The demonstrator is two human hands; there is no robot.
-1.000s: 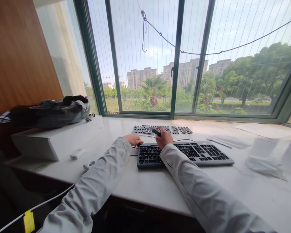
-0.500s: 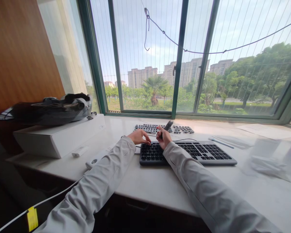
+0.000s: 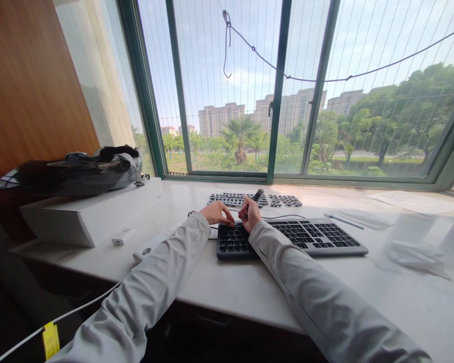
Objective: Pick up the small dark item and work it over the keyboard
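The right hand (image 3: 249,216) has its grip clenched on a small dark tool (image 3: 258,194); the left hand (image 3: 218,214), grip released, fingers spread, rests at the grey keyboard (image 3: 306,237). A white box (image 3: 94,214) on the tabletop (image 3: 234,287) carries a dark bag (image 3: 75,171); its contents are hidden.

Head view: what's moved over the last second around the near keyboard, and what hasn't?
The right hand drew back slightly and tipped its small dark tool from lying flat to pointing up and away, grip unchanged. The left hand shifted right from the counter onto the left end of the near keyboard. The far keyboard, white box and pen stayed put.
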